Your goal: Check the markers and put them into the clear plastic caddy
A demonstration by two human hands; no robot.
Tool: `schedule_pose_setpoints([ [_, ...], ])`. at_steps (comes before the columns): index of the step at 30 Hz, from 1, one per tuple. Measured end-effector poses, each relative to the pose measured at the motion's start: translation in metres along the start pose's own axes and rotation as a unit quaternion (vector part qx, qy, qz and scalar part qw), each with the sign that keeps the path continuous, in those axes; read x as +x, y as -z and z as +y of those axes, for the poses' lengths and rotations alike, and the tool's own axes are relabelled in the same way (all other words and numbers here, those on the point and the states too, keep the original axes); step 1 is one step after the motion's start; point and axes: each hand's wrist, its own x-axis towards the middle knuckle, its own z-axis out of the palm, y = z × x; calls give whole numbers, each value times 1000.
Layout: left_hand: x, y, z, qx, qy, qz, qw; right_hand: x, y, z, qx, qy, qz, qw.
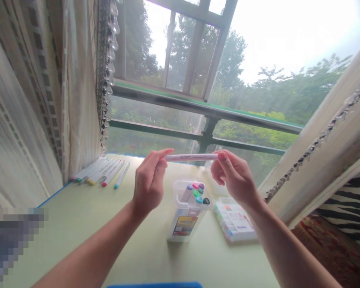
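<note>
A white marker pen (192,157) is stretched level between my two hands, above the table. My left hand (151,178) pinches its left end, and my right hand (232,172) pinches the right end; the fingers cover both tips. Below the marker stands a clear plastic box (174,218) with a yellow and black label. Several markers (196,194) with coloured ends stand upright in it. Over to the left, several white markers (108,172) lie side by side on the table, their coloured ends toward me.
A flat clear case of pens (235,220) lies right of the box, partly behind my right forearm. Behind my right hand is another clear container (217,186). The pale table (138,248) meets a window (204,120), with curtains (81,92) at both sides.
</note>
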Motion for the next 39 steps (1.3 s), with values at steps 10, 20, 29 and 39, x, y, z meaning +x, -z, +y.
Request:
schedule_pose_setpoints([
  [10, -7, 1, -1, -16, -52, -40, 998, -35, -5, 39, -14, 24, 82, 996],
  [20, -5, 1, 4, 66, -46, -30, 996, -60, -17, 47, 25, 24, 89, 995],
  [29, -2, -8, 3, -137, 115, 3, 984, -65, -21, 48, 29, 32, 81, 996],
  [39, -3, -8, 5, -160, 134, 19, 978, -65, -23, 43, 34, 70, 94, 993],
])
